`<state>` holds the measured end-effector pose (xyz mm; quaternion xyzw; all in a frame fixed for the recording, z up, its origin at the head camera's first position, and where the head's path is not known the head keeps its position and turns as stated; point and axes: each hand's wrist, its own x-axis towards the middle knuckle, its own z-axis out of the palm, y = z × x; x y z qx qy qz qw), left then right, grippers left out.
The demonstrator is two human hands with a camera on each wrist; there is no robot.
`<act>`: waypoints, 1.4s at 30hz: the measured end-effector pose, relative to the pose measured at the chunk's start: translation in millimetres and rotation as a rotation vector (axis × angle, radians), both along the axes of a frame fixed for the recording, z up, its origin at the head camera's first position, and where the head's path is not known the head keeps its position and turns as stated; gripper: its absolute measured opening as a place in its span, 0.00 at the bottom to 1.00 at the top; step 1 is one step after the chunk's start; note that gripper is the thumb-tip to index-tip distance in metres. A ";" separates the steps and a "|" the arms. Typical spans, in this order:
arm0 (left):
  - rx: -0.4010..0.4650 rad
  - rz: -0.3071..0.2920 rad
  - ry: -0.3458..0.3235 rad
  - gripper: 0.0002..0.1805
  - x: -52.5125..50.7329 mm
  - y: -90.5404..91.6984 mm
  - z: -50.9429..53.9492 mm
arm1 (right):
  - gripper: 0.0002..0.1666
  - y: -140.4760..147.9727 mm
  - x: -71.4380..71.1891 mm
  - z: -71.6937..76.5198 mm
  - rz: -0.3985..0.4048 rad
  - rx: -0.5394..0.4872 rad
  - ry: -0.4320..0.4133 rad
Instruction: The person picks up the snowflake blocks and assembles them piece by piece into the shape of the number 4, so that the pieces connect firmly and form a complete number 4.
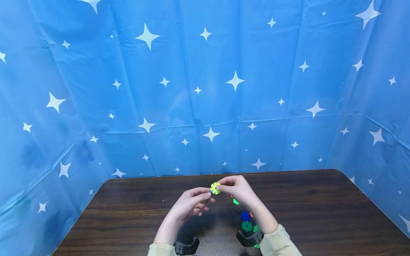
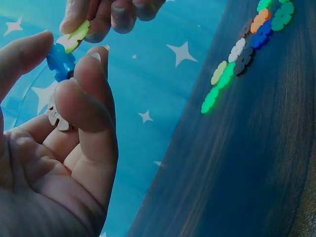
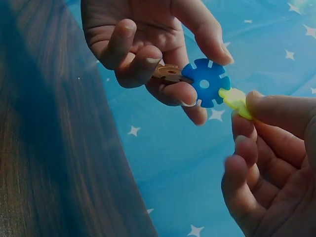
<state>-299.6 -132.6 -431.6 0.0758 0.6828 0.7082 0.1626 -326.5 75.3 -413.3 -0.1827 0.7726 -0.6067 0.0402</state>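
Note:
Above the table, my left hand [image 1: 187, 206] holds a blue notched plastic disc [image 3: 215, 76] between thumb and fingers. A brown notched disc [image 3: 163, 74] adjoins the blue one and is partly hidden behind the left fingers. My right hand [image 1: 240, 189] pinches a bright yellow notched disc [image 1: 214, 189] between thumb and forefinger. In the right wrist view the yellow disc's edge meets the blue disc's edge; how deeply they are slotted cannot be seen. The head view hides most of the blue disc.
Several notched discs lie on the dark wooden table [image 1: 128, 213] below my right forearm, among them a dark blue disc [image 1: 245, 216], a green disc [image 1: 247, 226] and an orange disc [image 2: 260, 20]. A blue star-patterned curtain [image 1: 205, 106] surrounds the table's back and sides.

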 end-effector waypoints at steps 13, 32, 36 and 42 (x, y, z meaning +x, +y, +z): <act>0.011 -0.015 0.033 0.22 0.3 -0.7 1.5 | 0.10 -0.3 3.3 0.2 0.040 -0.064 -0.042; -0.017 -0.045 0.076 0.20 0.8 -0.5 2.7 | 0.10 8.6 -3.3 -0.8 0.163 -0.067 -0.095; -0.021 -0.056 0.081 0.20 0.8 -1.2 1.9 | 0.09 9.3 -3.5 -0.6 0.183 -0.063 -0.097; -0.045 -0.060 0.088 0.19 0.7 -0.6 1.3 | 0.10 10.7 -4.2 -1.2 0.205 -0.059 -0.101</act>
